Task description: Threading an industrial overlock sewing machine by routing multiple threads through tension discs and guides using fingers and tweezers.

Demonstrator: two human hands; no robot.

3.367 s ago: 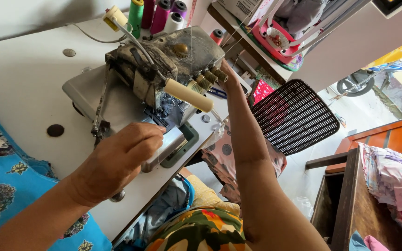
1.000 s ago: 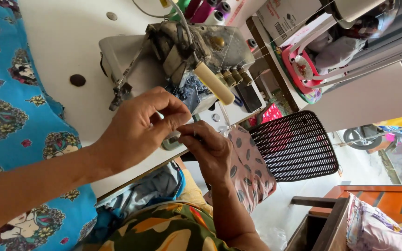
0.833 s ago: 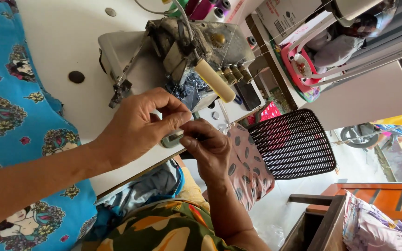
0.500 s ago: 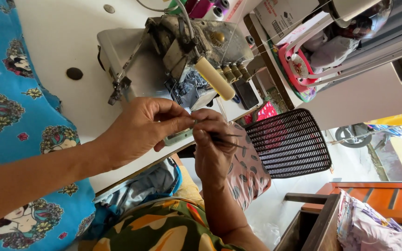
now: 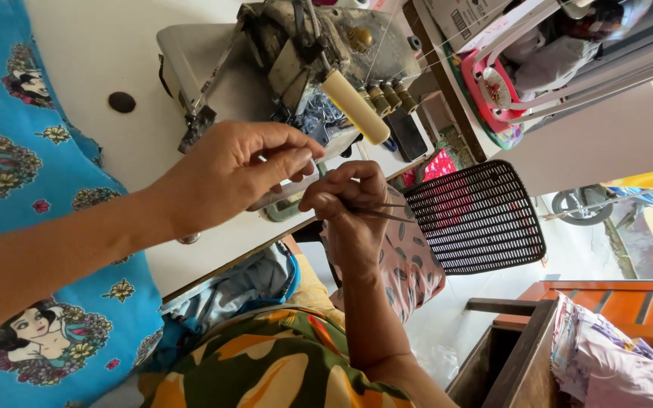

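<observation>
Over the surface edge: both hands meet just in front of the sewing machine [image 5: 296, 57], fingertips close together, apparently so the fine work sits near the machine's threading parts.
Left hand [image 5: 228, 170]: reaches from the left, palm down, wrist straight; thumb and forefinger pressed together at the tips as if pinching something thin, though what they pinch is too small to tell.
Right hand [image 5: 349, 208]: comes up from below, wrist bent, fingers curled and closed on tweezers [image 5: 387, 211], whose dark points stick out to the right.
Tweezers: held like a pen, likely for control of the tips.
Surface [image 5: 100, 53]: white, carrying the machine and blue printed cloth [image 5: 32, 204] at the left.
Nearby: a black mesh panel [image 5: 478, 219] stands beside the right hand.
</observation>
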